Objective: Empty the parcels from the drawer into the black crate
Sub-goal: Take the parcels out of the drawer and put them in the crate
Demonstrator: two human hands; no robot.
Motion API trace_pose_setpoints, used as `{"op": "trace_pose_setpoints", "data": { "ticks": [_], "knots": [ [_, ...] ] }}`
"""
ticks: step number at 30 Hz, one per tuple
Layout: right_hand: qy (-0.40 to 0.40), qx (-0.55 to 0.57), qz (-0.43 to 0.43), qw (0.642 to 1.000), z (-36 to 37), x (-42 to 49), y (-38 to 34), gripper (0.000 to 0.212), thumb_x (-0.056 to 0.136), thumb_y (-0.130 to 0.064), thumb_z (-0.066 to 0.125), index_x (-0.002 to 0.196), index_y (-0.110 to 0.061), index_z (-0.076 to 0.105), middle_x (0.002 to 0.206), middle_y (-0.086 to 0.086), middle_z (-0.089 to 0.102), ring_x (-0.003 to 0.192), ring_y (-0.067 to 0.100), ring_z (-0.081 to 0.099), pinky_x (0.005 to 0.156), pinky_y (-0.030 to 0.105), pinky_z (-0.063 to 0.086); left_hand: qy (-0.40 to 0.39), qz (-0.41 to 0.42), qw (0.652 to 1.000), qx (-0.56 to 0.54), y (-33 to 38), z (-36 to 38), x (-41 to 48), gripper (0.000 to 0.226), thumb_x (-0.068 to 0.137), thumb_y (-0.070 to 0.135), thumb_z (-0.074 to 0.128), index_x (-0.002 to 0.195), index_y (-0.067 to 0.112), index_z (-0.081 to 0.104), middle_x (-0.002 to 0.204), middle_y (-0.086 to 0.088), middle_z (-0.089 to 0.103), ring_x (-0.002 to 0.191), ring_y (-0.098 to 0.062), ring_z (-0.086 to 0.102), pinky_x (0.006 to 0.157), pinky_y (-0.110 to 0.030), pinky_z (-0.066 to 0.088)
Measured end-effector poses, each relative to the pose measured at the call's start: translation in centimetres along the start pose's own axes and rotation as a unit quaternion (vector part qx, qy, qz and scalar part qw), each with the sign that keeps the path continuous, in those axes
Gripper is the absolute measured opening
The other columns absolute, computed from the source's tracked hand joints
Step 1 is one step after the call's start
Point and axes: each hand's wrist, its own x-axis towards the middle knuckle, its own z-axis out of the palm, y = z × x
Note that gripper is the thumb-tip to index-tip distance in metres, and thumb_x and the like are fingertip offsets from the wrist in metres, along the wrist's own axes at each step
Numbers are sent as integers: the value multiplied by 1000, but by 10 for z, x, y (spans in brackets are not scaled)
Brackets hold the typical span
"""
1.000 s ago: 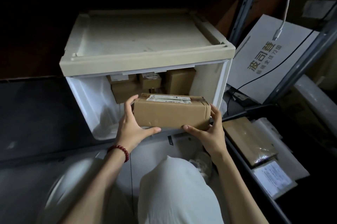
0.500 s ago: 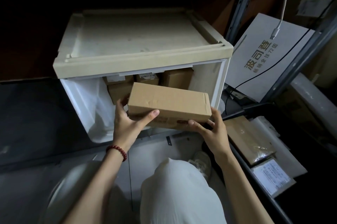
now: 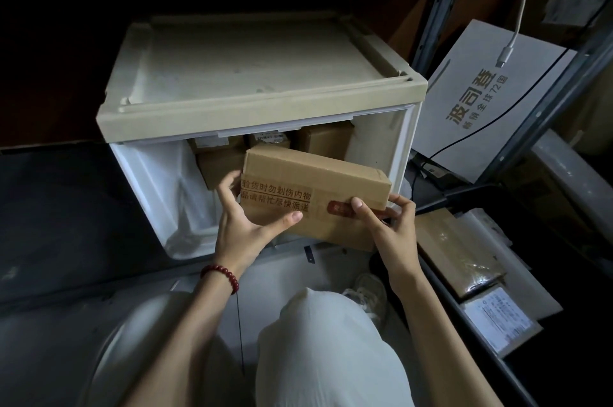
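The cream plastic drawer unit (image 3: 258, 101) stands just beyond your hands. Its white translucent drawer (image 3: 159, 194) is pulled out towards you, so the brown cardboard boxes (image 3: 321, 141) stacked at the back can be reached. To the right of your right hand, and lower, is the black crate (image 3: 441, 290). It already holds flat brown and clear-wrapped packets (image 3: 454, 250), so it is close enough for a short swing across.

Between your hands is the task's thing, an oblong brown cardboard parcel (image 3: 315, 181), held clear of the drawer mouth. Your left hand (image 3: 245, 224) grips its left end, thumb across the near face and fingers round the far side. Your right hand (image 3: 388, 224) pinches the right end in the same way. Holding both ends probably keeps a long box level as you carry it.

Half a second ago the plain top of the parcel faced you. It has since rolled towards you, and the side printed in red now shows. Your right thumb has moved up onto that face.
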Motion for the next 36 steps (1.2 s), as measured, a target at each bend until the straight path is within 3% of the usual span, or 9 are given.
{"op": "trace_pose_setpoints", "data": {
  "ticks": [4,9,13,17,21,25,30,33,36],
  "knots": [
    [14,7,12,1000,0,2,2,63,61,-54,75,113,-36,44,129,5,54,103,9,61,73,20,50,1,23,1000,11,-3,-1,2,96,48,48,85,126,39,29,129,10,47,116,3,49,96,-25,46],
    [20,6,38,999,-5,3,5,59,75,-45,75,124,-33,45,135,3,47,113,16,58,97,44,51,-10,49,994,99,-9,-3,3,109,50,55,84,141,46,25,129,33,32,118,23,27,97,-11,26],
    [3,-9,37,999,-6,3,6,47,80,-42,72,122,-37,50,132,1,51,118,17,55,97,44,50,-19,120,964,238,-15,-1,1,119,48,49,90,147,35,25,144,0,21,134,-14,27,106,-29,30],
    [-7,-10,52,999,-5,3,3,50,82,-49,67,128,-34,52,126,-3,56,113,14,57,87,39,54,19,180,944,275,-16,-3,3,101,45,36,94,135,26,47,145,-9,23,134,-23,30,108,-31,34],
    [-5,-5,64,998,-4,3,3,48,85,-51,61,128,-31,54,115,-10,58,104,7,56,69,26,50,49,196,914,353,-8,-5,2,90,51,32,91,128,34,45,143,1,34,113,-28,44,77,-36,53],
    [-10,1,62,998,-6,1,-3,30,84,-65,54,107,-47,61,110,-18,57,106,6,53,69,26,47,29,205,884,419,-2,-6,0,85,55,51,83,131,33,48,138,5,43,101,-26,52,63,-35,55],
    [-7,-18,52,998,-12,5,-8,38,81,-75,46,109,-51,56,134,-10,50,126,12,46,108,46,38,13,164,894,416,1,1,-4,82,55,73,68,126,35,55,117,13,56,97,-19,46,63,-28,48],
    [-22,-12,21,999,-15,3,-7,20,84,-64,48,87,-56,66,105,-29,64,104,-11,55,99,35,41,25,158,909,386,3,3,-4,78,53,80,60,115,33,60,107,15,60,99,-15,45,66,-25,45],
    [-40,15,34,999,-19,1,-2,34,72,-73,56,98,-53,64,99,-32,66,95,-16,57,93,29,41,2,128,933,337,6,5,-5,76,52,84,57,110,35,58,104,19,57,96,-9,46,68,-23,41]
  ]
}}
